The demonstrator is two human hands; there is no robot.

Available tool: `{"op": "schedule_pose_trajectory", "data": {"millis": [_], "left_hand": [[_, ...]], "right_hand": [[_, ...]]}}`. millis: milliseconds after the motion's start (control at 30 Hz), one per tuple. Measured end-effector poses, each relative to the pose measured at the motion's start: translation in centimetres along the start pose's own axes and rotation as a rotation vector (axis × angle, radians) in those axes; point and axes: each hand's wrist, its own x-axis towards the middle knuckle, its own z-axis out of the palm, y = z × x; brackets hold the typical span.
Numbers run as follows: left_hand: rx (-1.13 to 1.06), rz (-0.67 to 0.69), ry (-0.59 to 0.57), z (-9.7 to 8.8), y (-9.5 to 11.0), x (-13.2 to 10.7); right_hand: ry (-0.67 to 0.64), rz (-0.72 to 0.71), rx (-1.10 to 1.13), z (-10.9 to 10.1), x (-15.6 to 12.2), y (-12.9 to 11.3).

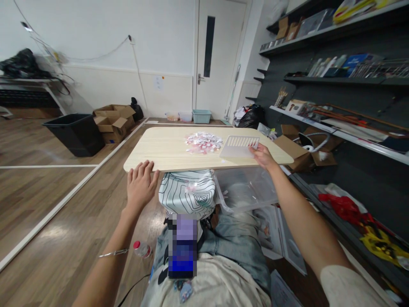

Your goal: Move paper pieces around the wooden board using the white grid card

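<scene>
A pale wood-grain tabletop [159,147] with rounded corners stands in front of me. On it lies a loose pile of small white and pink paper-like pieces [204,142]. My right hand [263,156] pinches the right edge of a translucent white plastic panel [236,150] with a row of slots along its top. This panel is tilted on the board, just right of the pile. At the near left edge, my left hand [142,181] rests with its fingers laid over the tabletop, holding nothing.
Below the near edge are a patterned cushion-like bundle [187,198] and a clear plastic bin [246,192]. A bottle with a red cap [142,249] is on the floor. A black bin [75,136] and cardboard boxes [113,121] stand left; loaded shelves [338,81] line the right.
</scene>
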Motion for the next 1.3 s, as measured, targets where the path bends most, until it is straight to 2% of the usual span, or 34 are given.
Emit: {"op": "schedule_pose_trajectory", "data": {"millis": [200,333,467,633,700,767,867,967,1100,1300], "left_hand": [[-0.087,0.023,-0.004,-0.1,-0.6,-1.2],[-0.313,0.009,0.015,0.3,-0.6,-4.9],[-0.613,-0.249,0.008,1.3,0.3,-11.3],[-0.907,-0.680,-0.185,2.5,1.1,-19.7],[-0.990,-0.767,-0.280,3.2,1.4,-22.2],[-1.047,-0.746,-0.358,4.1,1.8,-24.1],[-1.102,-0.712,-0.415,5.5,2.3,-25.4],[-1.122,-0.761,-0.453,6.2,2.5,-25.5],[-1.118,-0.744,-0.363,6.3,2.9,-25.7],[-1.116,-0.695,-0.332,6.7,3.1,-26.4]], "right_hand": [[-0.022,0.006,-0.016,-0.1,0.1,0.1],[-0.035,0.001,-0.025,-0.2,0.3,0.2],[-0.037,-0.005,-0.018,-0.2,0.4,0.4],[-0.039,0.001,0.000,-0.2,0.4,0.5],[-0.038,0.004,0.004,-0.2,0.4,0.5],[-0.033,0.001,0.005,-0.2,0.4,0.5],[-0.028,-0.004,0.009,-0.2,0.4,0.6],[-0.025,-0.004,0.018,-0.3,0.5,0.7],[-0.025,-0.008,0.021,-0.3,0.6,0.7],[-0.032,-0.009,0.043,-0.4,0.7,0.9]]}}
